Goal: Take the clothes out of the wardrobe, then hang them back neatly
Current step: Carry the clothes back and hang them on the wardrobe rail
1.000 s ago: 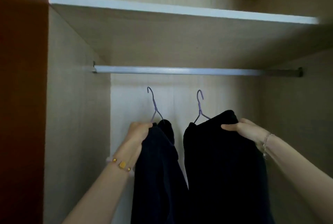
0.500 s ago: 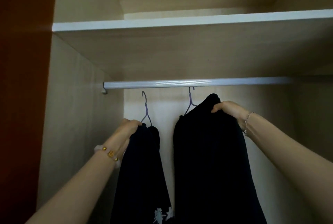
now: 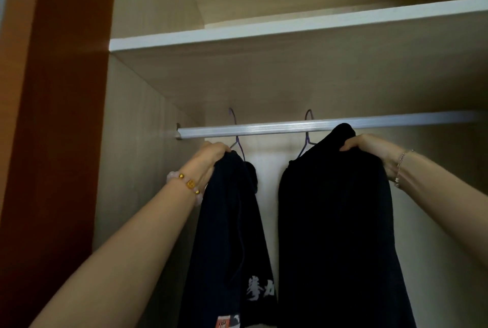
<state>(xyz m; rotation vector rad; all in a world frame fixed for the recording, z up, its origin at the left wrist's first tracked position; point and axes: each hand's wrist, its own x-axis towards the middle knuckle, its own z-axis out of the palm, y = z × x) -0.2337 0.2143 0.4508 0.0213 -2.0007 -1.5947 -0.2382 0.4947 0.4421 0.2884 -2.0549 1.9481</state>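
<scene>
Two hangers (image 3: 238,142) (image 3: 306,142) now up at the rail (image 3: 343,124) (two dark garments (image 3: 232,222) (image 3: 338,222)), left hand (image 3: 214,152), right hand (image 3: 369,146) clutching one each.

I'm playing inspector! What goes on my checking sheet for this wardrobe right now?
Surface: a pale shelf sits above a silver rail.
Job's things: the left garment is dark, with white characters near its hem. The right garment is plain dark. The hooks of the purple left hanger and right hanger show above the rail.
Clutter: nothing seen.
Hands: the left hand grips the left garment's top. The right hand grips the right garment's top.
Cables: nothing seen.
Surroundings: a light wardrobe wall and a reddish-brown panel on the left.
</scene>
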